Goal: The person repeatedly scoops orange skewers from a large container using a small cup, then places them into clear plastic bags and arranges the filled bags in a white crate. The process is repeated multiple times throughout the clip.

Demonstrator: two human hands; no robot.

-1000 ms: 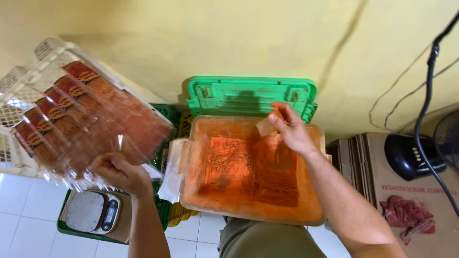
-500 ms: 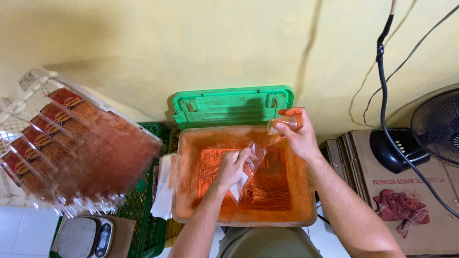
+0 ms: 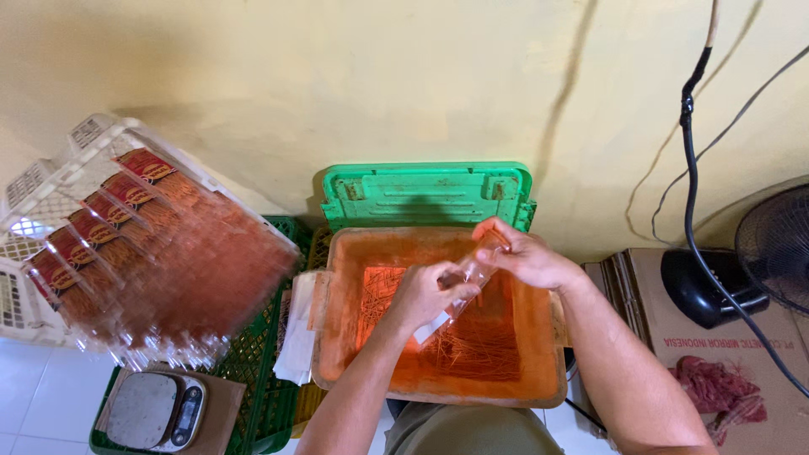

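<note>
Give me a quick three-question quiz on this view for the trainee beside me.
1. True or false: both hands grip one clear plastic bag over the orange tub.
2. What leans on the wall behind the tub? A) green lid B) fan C) scale
3. What sits at bottom left, below the packed bags?

Key: 1 true, left hand and right hand; 2 A, green lid; 3 a kitchen scale.

I hold a clear empty packet (image 3: 466, 282) over the orange tub (image 3: 539, 354). Filled clear packets (image 3: 160, 253) with red-gold labels (image 3: 145, 165) fill the white crate's (image 3: 50, 181) far edge. A printed carton (image 3: 716, 354) sits right.
</note>
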